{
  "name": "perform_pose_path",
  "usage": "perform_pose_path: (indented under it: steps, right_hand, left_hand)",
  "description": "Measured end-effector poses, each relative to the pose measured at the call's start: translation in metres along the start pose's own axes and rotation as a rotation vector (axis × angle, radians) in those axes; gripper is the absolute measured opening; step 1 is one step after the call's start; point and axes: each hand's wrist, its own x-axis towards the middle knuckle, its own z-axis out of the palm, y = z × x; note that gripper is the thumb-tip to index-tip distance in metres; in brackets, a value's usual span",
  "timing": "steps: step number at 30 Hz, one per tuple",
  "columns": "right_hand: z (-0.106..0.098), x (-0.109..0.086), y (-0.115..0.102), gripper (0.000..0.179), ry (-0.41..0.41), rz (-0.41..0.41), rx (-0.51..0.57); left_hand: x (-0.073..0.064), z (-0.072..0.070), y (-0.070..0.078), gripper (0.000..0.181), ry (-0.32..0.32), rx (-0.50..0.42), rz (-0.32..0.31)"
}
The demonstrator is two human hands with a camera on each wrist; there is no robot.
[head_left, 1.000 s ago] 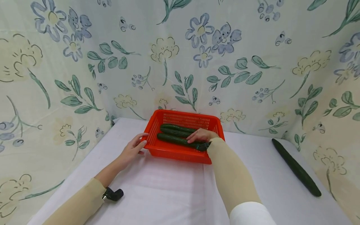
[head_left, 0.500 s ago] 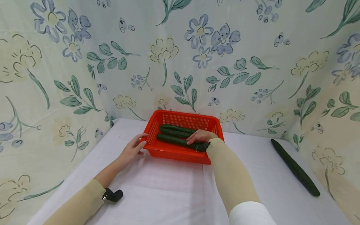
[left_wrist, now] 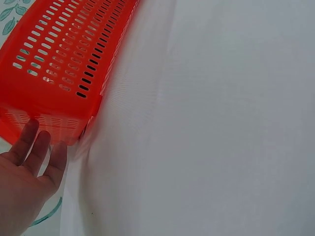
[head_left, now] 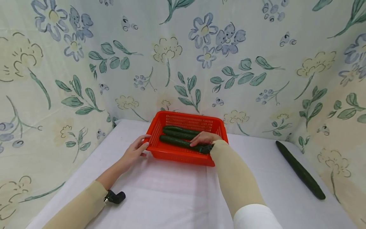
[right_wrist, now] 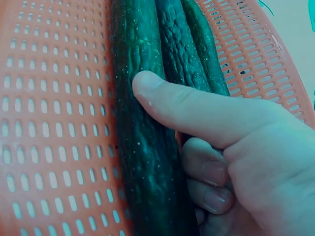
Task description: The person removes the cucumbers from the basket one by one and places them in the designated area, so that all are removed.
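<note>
A red slotted plastic basket stands on the white-covered table, with three dark green cucumbers lying side by side in it. Inside it, my right hand grips the nearest cucumber; in the right wrist view the thumb lies across its top and the other fingers curl along its side. The middle cucumber and the far cucumber lie beside it, their right ends hidden by that hand. My left hand touches the basket's left end, its fingers extended against the outer wall in the left wrist view.
Another long cucumber lies slantwise on the right side of the table. White cloth covers the tabletop. A flower-patterned curtain hangs behind and at both sides, close to the basket's back edge.
</note>
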Motion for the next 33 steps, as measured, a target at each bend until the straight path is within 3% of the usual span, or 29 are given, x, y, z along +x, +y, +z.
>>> perform_pose_path:
  steps: [15,27,33]
  right_hand:
    - [0.0006,0.0017,-0.0023,0.043,-0.005,-0.029,-0.093]
    - [0.0051,0.0003,-0.0055,0.047,-0.011,-0.005,-0.025]
    - [0.0077,-0.0036,-0.0072,0.046,0.001,-0.021,-0.064]
  left_hand:
    - [-0.0005,-0.0007,0.0037,0.048,0.013,0.049,-0.005]
    - [-0.0001,-0.0009,0.0026,0.047,0.011,0.056,-0.018]
    - [0.0004,0.0005,0.0024,0.048,0.01,0.052,-0.026]
